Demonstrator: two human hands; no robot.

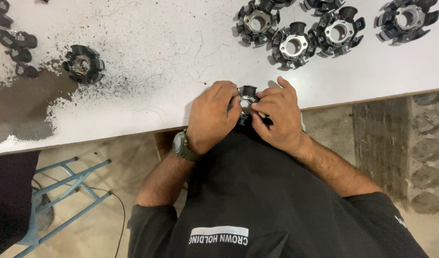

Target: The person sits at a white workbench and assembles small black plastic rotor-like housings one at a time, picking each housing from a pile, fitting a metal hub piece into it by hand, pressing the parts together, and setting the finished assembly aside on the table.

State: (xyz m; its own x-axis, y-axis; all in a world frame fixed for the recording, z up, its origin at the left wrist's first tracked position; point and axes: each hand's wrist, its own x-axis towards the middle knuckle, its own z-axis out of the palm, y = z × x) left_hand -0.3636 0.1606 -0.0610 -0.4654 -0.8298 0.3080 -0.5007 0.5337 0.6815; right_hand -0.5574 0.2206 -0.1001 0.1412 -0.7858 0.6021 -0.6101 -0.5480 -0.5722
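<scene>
White worktable (148, 71), dusted black, carries finished stator cores (339, 31). Left hand (211, 117) and right hand (276, 119) together pinch one stator core (248, 95) at the edge, steadying it.

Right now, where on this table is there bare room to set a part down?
Bare white table lies between the lone black core and the core cluster. The strip right of the hands is also free. The top right and far left edge are crowded.

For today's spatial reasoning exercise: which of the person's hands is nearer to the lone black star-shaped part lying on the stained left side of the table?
Left. The left hand lies to the right of the lone star-shaped part, slightly nearer the table edge; the right hand is farther right, beyond the left hand.
</scene>
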